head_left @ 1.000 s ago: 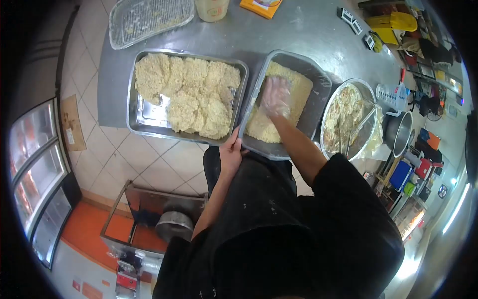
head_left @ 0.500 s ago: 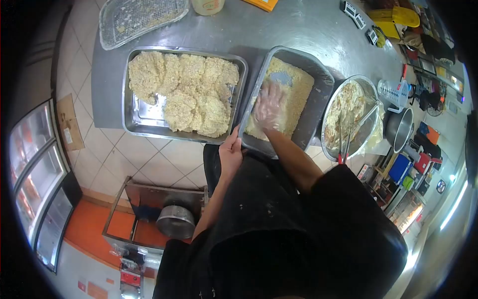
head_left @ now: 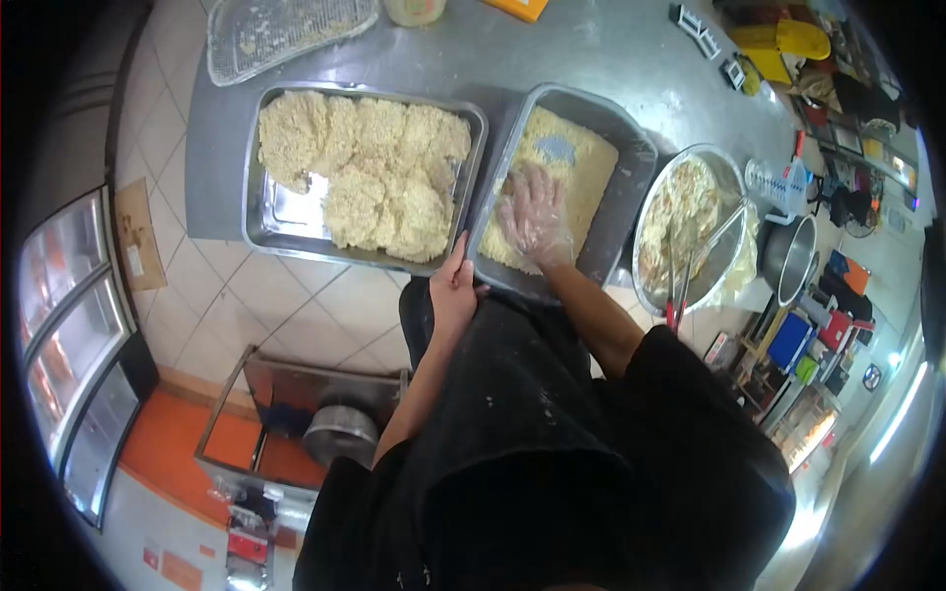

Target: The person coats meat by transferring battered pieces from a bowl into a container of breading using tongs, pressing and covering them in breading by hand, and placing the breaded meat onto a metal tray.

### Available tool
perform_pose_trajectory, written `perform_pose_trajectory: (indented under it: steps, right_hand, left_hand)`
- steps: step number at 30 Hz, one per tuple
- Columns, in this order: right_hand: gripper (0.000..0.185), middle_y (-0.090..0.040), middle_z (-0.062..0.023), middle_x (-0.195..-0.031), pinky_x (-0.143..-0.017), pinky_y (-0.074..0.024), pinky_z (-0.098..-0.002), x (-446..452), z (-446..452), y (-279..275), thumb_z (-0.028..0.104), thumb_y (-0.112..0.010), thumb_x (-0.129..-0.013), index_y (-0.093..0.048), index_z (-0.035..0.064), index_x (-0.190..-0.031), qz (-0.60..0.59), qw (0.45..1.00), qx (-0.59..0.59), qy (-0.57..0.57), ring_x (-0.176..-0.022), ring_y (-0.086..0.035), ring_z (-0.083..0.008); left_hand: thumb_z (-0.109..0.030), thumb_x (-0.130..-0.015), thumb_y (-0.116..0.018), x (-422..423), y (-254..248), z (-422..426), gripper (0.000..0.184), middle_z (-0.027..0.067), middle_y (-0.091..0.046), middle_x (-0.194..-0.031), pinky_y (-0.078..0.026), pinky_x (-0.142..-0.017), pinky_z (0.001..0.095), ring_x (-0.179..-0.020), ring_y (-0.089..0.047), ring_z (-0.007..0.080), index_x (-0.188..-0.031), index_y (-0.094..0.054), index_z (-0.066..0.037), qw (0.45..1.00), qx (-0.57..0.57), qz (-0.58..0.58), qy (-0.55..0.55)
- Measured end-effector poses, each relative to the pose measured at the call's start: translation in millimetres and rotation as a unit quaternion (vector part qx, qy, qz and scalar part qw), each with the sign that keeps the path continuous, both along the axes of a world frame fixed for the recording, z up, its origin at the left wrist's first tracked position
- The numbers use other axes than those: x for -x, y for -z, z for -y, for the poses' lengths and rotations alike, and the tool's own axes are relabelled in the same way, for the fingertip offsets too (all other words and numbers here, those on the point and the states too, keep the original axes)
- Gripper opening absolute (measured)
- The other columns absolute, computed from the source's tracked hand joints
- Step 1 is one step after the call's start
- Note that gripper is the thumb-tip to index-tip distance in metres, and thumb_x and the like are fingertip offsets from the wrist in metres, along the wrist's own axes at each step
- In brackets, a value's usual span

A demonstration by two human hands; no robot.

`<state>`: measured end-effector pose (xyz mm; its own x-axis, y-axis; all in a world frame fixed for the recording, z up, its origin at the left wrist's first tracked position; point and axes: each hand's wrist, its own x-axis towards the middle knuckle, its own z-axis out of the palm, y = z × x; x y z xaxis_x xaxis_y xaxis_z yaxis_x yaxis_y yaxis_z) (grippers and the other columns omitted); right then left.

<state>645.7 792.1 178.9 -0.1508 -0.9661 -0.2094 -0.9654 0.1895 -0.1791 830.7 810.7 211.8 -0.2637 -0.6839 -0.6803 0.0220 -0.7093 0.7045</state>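
Observation:
My right hand, in a clear plastic glove, presses flat with fingers spread on pale breadcrumbs in a deep grey tub. Whether anything lies under the palm is hidden. Beyond the fingertips, a bare patch of the tub's bottom shows. My bare left hand is closed on the tub's near left corner, its fingers partly hidden. Left of the tub, a metal tray holds several crumb-coated pieces. Right of it stands a steel bowl of wet, battered pieces, with red-handled tongs resting in it.
A wire-mesh basket and a container stand at the back left of the steel table. Small timers sit at the back right. An empty metal bowl is beyond the battered pieces. A pot sits low on the left.
My right hand has come slightly back toward me over the crumbs, its fingers now more clearly spread. My left hand stays at the tub's corner. The view has shifted slightly.

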Motion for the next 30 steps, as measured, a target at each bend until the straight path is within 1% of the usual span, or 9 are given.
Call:
perform_pose_trajectory:
  steps: [4,5,8,14,17,20,22,26,30]
  right_hand:
    - [0.045,-0.046,-0.0128,-0.131,-0.099,-0.0341,-0.0499,53,30,14,0.037,-0.046,-0.088,-0.048,0.0085,-0.124,-0.253,0.938,0.027,-0.237,-0.124,-0.04,-0.031]
    - [0.04,-0.052,-0.0095,-0.126,-0.099,-0.037,-0.0414,58,49,4,0.038,-0.05,-0.086,-0.056,0.0103,-0.114,0.032,0.998,0.031,-0.041,-0.119,-0.047,-0.0264]
    - [0.035,-0.056,-0.0086,-0.121,-0.097,-0.0398,-0.0374,73,88,-39,0.035,-0.053,-0.085,-0.06,0.0129,-0.111,0.011,0.945,-0.287,-0.156,-0.112,-0.052,-0.0267]
    - [0.028,-0.065,-0.0082,-0.104,-0.083,-0.0474,-0.0408,100,42,18,0.031,-0.052,-0.083,-0.066,0.016,-0.103,-0.007,0.944,-0.118,-0.309,-0.091,-0.061,-0.0314]
    - [0.026,-0.066,-0.011,-0.097,-0.08,-0.0482,-0.0419,105,35,-13,0.029,-0.054,-0.082,-0.067,0.0134,-0.099,-0.037,0.953,-0.139,-0.268,-0.086,-0.063,-0.0323]
    - [0.025,-0.065,-0.0147,-0.095,-0.079,-0.0474,-0.0434,88,25,-88,0.027,-0.055,-0.081,-0.066,0.0096,-0.097,0.066,0.984,-0.126,-0.108,-0.087,-0.062,-0.0332]
    - [0.027,-0.064,-0.0168,-0.093,-0.08,-0.0469,-0.0438,73,35,-125,0.027,-0.054,-0.082,-0.065,0.007,-0.095,-0.016,0.979,-0.147,-0.139,-0.088,-0.061,-0.0344]
    - [0.03,-0.064,-0.0183,-0.093,-0.082,-0.0458,-0.0448,86,33,-137,0.029,-0.054,-0.082,-0.064,0.0045,-0.096,-0.024,0.993,-0.044,-0.106,-0.091,-0.059,-0.0366]
    - [0.035,-0.063,-0.0187,-0.1,-0.085,-0.0452,-0.0434,101,48,-146,0.032,-0.06,-0.079,-0.064,0.0047,-0.101,-0.031,0.996,-0.071,-0.042,-0.096,-0.058,-0.0371]
  left_hand:
    - [-0.004,-0.094,-0.042,12,2,9,0.04,-0.0001,-0.048,-0.085,-0.057,-0.066,0.0262,-0.073,-0.051,0.008,-0.133,-0.045,-0.01,0.999,0.017,0.0,-0.029]
    - [-0.004,-0.094,-0.042,14,1,10,0.039,0.0009,-0.05,-0.087,-0.058,-0.067,0.0276,-0.074,-0.053,0.0088,-0.132,-0.046,-0.009,0.999,0.013,-0.01,-0.038]
    - [-0.004,-0.094,-0.042,11,8,9,0.035,0.0056,-0.057,-0.097,-0.059,-0.069,0.0311,-0.082,-0.058,0.0125,-0.128,-0.048,-0.006,0.999,0.008,-0.028,-0.04]
    - [-0.005,-0.094,-0.044,3,-2,16,0.032,0.0052,-0.057,-0.093,-0.059,-0.067,0.0312,-0.079,-0.058,0.0124,-0.125,-0.051,-0.005,0.999,0.005,-0.017,-0.046]
    - [-0.007,-0.094,-0.045,3,6,17,0.031,0.0044,-0.056,-0.089,-0.058,-0.065,0.0312,-0.076,-0.057,0.0116,-0.123,-0.053,-0.004,0.999,0.009,-0.023,-0.048]
    - [-0.009,-0.094,-0.046,2,10,15,0.03,0.0039,-0.054,-0.087,-0.058,-0.064,0.0318,-0.074,-0.056,0.0111,-0.122,-0.053,-0.002,0.999,-0.003,-0.023,-0.046]
    - [-0.011,-0.094,-0.047,3,11,20,0.03,0.0036,-0.053,-0.086,-0.058,-0.063,0.0325,-0.073,-0.055,0.0111,-0.121,-0.053,-0.001,0.999,-0.009,-0.02,-0.035]
    - [-0.013,-0.093,-0.048,11,11,23,0.03,0.0037,-0.052,-0.085,-0.058,-0.065,0.0343,-0.075,-0.056,0.0123,-0.12,-0.054,0.001,0.995,-0.031,-0.039,-0.087]
    - [-0.014,-0.094,-0.049,9,3,29,0.032,0.0029,-0.052,-0.091,-0.057,-0.071,0.0361,-0.079,-0.054,0.0125,-0.122,-0.051,0.002,0.994,-0.038,-0.064,-0.076]
